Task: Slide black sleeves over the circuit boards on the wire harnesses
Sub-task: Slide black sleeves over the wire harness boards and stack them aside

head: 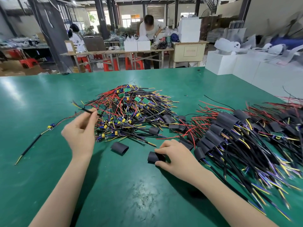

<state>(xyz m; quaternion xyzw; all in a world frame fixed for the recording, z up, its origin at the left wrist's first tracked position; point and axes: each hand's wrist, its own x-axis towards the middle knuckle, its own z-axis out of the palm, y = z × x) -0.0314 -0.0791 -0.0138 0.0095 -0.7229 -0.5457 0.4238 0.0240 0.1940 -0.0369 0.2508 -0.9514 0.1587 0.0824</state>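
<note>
A: head view, what are the hands doing?

B: left hand (80, 128) pinches a black wire (88, 110) at the edge of the bare harness pile (131, 112). right hand (173, 154) pinches a black sleeve (153, 156) flat on the green table (49, 99).

A: other sleeves?

B: loose sleeve (119, 147) just beside it, sleeved harnesses (229, 136) heaped on the right.

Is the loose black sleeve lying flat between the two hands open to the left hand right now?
Probably not yet: the table around the loose black sleeve is free, but the left hand is pinching a black wire from the unsleeved pile and would have to drop it first.
</note>
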